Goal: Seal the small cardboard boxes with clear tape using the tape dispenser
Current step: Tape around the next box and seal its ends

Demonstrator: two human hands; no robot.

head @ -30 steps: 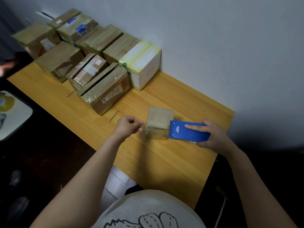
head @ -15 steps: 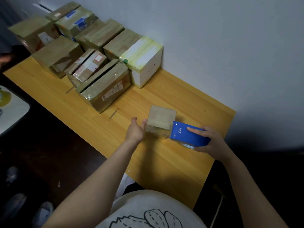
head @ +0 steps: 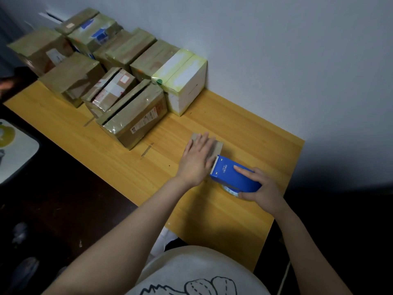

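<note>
Head view is showing left hand (head: 198,158) lying flat, fingers straight, pressing the small brown cardboard box (head: 219,146) on the yellow wooden table (head: 234,209); right hand (head: 261,190) is gripping the blue tape dispenser (head: 234,177) just beside it (toothed edge facing box). Taped brown boxes (head: 136,116) are sitting by the wall; this one seems mid-seal, finishing left.

I see bare wood on the table (head: 214,211) near the body, and a wide bare strip between the small box (head: 218,146) and the wall (head: 276,71). On the left, the taped brown box (head: 136,118) and the white box (head: 187,88) front a dense group of boxes (head: 125,47) filling the far corner. The left hand (head: 196,160) covers the small box; the tape dispenser (head: 234,176) closes its right side.
</note>
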